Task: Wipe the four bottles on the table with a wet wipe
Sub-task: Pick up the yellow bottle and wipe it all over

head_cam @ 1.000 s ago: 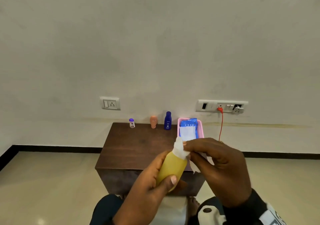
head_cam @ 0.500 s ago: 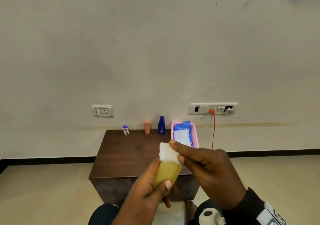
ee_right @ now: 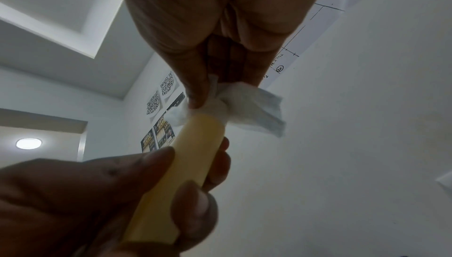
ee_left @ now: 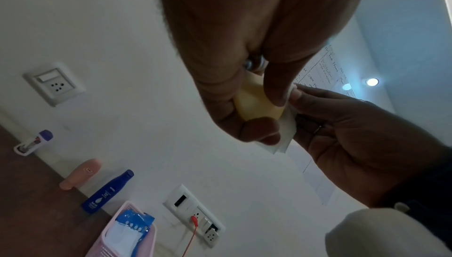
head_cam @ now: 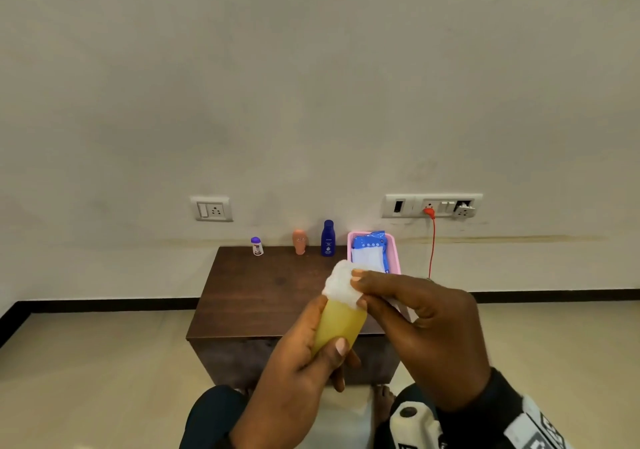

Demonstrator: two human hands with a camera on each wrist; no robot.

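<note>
My left hand [head_cam: 311, 355] grips a yellow bottle [head_cam: 341, 324] by its lower body, held up in front of the table. My right hand [head_cam: 412, 310] pinches a white wet wipe [head_cam: 341, 284] wrapped over the bottle's top. In the right wrist view the wet wipe [ee_right: 247, 104] bunches round the cap end of the yellow bottle [ee_right: 186, 156]. In the left wrist view my fingers curl round the yellow bottle [ee_left: 254, 102]. At the table's back edge stand a small white bottle with a purple cap [head_cam: 256, 246], a peach bottle [head_cam: 299, 241] and a blue bottle [head_cam: 328, 238].
A dark wooden table [head_cam: 263, 296] stands against the wall. On its back right corner is a pink basket [head_cam: 394, 251] with a blue pack of wipes [head_cam: 370, 251]. A red cable [head_cam: 432, 244] hangs from a wall socket. My knees show below the hands.
The wipe has moved up the bottle and now covers its cap end. The bottle and both hands stay in front of me; my head view has shifted slightly.
</note>
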